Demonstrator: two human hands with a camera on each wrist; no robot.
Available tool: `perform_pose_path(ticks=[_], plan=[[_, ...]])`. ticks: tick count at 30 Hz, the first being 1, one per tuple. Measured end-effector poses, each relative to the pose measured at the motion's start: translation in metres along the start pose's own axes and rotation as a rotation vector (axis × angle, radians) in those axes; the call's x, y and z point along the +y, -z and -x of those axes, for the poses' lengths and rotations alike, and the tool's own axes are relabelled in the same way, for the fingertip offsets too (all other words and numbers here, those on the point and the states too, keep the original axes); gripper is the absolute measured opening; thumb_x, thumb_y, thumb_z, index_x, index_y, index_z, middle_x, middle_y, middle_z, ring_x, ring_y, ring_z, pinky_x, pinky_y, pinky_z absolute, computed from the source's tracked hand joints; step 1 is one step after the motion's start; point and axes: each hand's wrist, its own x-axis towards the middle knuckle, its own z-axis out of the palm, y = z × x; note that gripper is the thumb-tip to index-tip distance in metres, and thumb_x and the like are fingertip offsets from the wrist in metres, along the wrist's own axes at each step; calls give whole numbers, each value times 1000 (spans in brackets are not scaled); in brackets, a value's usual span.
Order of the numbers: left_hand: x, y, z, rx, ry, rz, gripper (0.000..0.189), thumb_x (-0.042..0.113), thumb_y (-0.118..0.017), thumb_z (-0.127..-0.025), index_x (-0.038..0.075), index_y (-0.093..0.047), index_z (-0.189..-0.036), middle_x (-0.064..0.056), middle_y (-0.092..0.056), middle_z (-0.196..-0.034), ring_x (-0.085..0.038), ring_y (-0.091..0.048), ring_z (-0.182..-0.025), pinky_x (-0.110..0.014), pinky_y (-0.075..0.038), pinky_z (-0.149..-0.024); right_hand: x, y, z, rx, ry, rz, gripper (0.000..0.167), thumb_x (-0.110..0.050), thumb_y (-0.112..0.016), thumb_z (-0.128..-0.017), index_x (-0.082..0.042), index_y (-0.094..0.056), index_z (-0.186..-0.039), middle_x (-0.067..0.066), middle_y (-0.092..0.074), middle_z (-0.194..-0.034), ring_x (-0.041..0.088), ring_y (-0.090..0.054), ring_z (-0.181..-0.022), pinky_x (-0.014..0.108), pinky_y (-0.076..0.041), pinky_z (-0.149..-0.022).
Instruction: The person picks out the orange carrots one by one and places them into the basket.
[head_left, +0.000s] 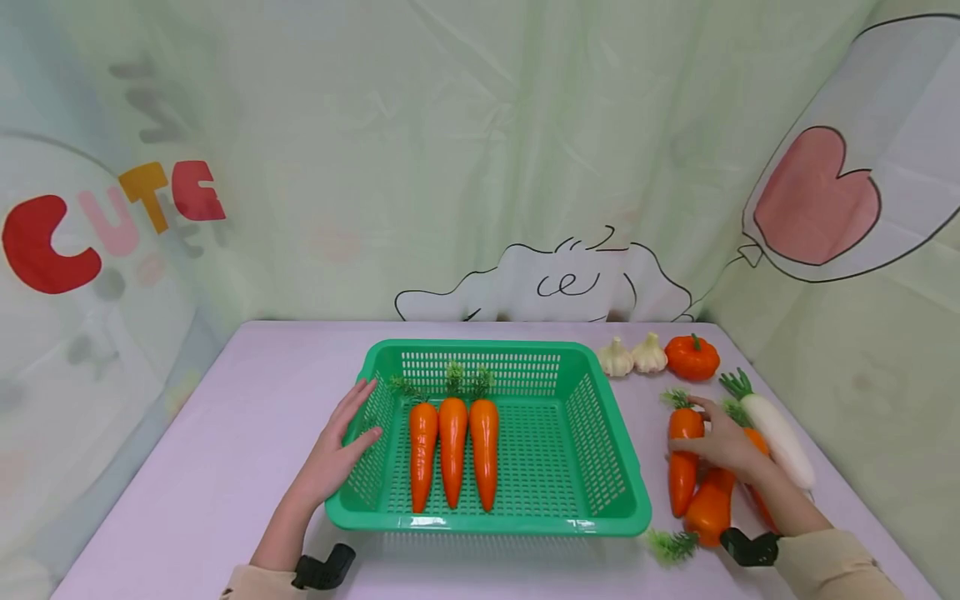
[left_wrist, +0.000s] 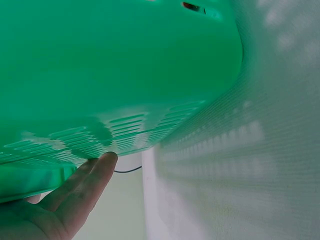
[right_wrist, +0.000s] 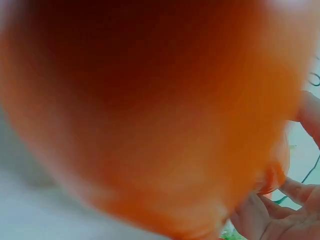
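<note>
A green plastic basket (head_left: pixel 525 523) stands mid-table with three carrots (head_left: pixel 453 450) lying side by side in its left half, leafy tops toward the back. My left hand (head_left: pixel 337 446) rests at the basket's left side, fingers straight along its wall and thumb over the rim. The left wrist view shows the fingers (left_wrist: pixel 90 182) against the basket's outer side. Right of the basket, my right hand (head_left: pixel 723 437) grips a carrot (head_left: pixel 682 487) near its leafy end, thumb across it. A blurred orange vegetable (right_wrist: pixel 150 125) fills most of the right wrist view.
Beside and beneath the right forearm lie a thick orange carrot (head_left: pixel 708 512), another carrot (head_left: pixel 757 440) and a white radish (head_left: pixel 780 437). Two garlic bulbs (head_left: pixel 649 354) and a small orange pumpkin (head_left: pixel 692 358) sit at the back right. A printed curtain (head_left: pixel 465 167) hangs behind the table (head_left: pixel 217 433).
</note>
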Motion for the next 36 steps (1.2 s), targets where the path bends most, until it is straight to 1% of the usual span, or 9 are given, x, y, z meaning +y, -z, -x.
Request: perform_pose_path(ticks=[2, 5, 7, 12, 19, 21, 26, 32, 36], plan=[[0, 0, 0, -1, 0, -3, 60, 14, -55, -90, 17, -28, -145, -9, -15, -151, -37, -10, -136, -69, -16, -95, -2, 2, 2, 5, 3, -22, 91, -28, -67, -82, 7, -7, -141, 41, -20, -126, 26, -53, -75, 33, -51, -64], [0, 0, 0, 0, 2, -4, 60, 14, -55, -90, 19, -28, -145, -9, -15, -151, -37, -10, -136, -69, -16, -95, -5, 6, 5, 30, 25, 2, 89, -29, -67, -83, 5, -9, -142, 41, -23, -127, 23, -55, -69, 31, -51, -62], [0, 0, 0, 1, 1, -6, 60, 15, -55, -90, 19, -28, -145, -9, -15, -151, -36, -10, -136, -69, -16, -95, -8, 8, 7, 38, 53, 4, 88, -29, -66, -84, 6, -10, -142, 42, -24, -126, 22, -56, -71, 32, -52, -63], [1, 1, 0, -1, 1, -2, 60, 17, -55, -91, 19, -29, -145, -8, -15, -151, -36, -10, -136, -69, -15, -95, -17, 11, 11, 45, 108, -60, 86, -28, -66, -85, 6, -11, -141, 42, -20, -129, 32, -57, -85, 36, -54, -66], [0, 1, 1, -1, 2, 3, 59, 16, -55, -91, 18, -29, -144, -8, -15, -151, -37, -10, -136, -69, -15, -95, -32, 17, 18, 32, 107, -143, 87, -28, -64, -86, 2, -6, -144, 40, -16, -134, 35, -57, -92, 38, -54, -68], [0, 1, 1, -2, 0, 6, 60, 16, -55, -91, 19, -29, -144, -9, -15, -151, -37, -10, -136, -69, -15, -95, -37, 19, 21, 28, 120, -158, 85, -27, -62, -87, 2, -5, -144, 39, -15, -135, 40, -54, -98, 38, -54, -68], [0, 0, 1, -3, -1, 15, 59, 18, -55, -91, 19, -29, -144, -8, -15, -151, -36, -9, -136, -69, -15, -95, -51, 23, 28, 24, 159, -176, 83, -27, -60, -89, -1, -5, -145, 37, -14, -137, 53, -36, -112, 40, -53, -71], [-1, 1, 1, 1, -4, 12, 60, 17, -55, -91, 17, -29, -144, -9, -15, -151, -36, -9, -136, -69, -15, -95, -73, 22, 34, 36, 189, -202, 83, -26, -62, -88, -5, -7, -146, 32, -15, -140, 51, -38, -113, 37, -54, -70], [0, 1, 1, 0, -1, 10, 60, 17, -55, -91, 17, -28, -145, -9, -14, -151, -37, -9, -136, -69, -14, -95, -87, 20, 39, 40, 215, -208, 81, -24, -63, -87, -6, -10, -146, 32, -21, -138, 49, -41, -112, 36, -54, -69]])
